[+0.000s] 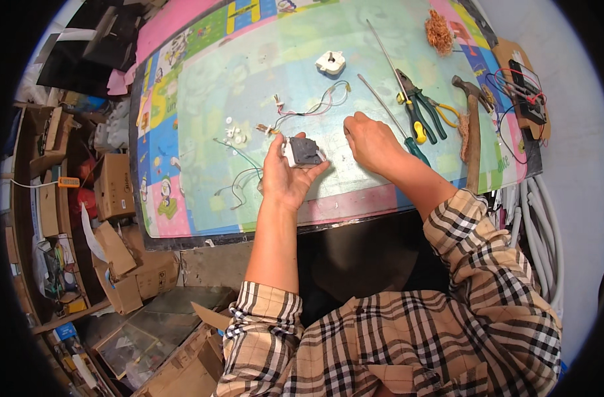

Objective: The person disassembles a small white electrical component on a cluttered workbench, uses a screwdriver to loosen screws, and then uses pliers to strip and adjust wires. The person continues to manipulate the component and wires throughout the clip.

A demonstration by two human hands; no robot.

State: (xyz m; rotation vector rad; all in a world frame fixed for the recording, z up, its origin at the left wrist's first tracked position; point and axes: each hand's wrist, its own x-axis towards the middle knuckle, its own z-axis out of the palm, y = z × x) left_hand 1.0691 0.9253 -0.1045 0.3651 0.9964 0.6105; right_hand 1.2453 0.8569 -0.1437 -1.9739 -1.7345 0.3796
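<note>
A small dark grey and white mechanism block (pixel 304 151), like a timer or gear housing, rests in my left hand (pixel 287 177), palm up with the fingers curled about it. My right hand (pixel 371 142) is apart from it, to the right over the table, its fingers closed; whether anything is in them is hidden. Beyond the hands lies a white housing (pixel 330 62) with a dark shaft on top. Thin wires with connectors (pixel 308 111) lie between it and the block. Small white plastic parts (pixel 235 134) and green wires (pixel 249 173) are left of my left hand.
Right of my right hand are a yellow-handled screwdriver (pixel 419 132), a green-handled screwdriver (pixel 416 151), pliers (pixel 422 109) and a hammer (pixel 473 132). Copper wire (pixel 438 33) lies farther off. A multimeter (pixel 532 104) sits at the right edge. Shelves and cardboard boxes (pixel 113 188) stand left.
</note>
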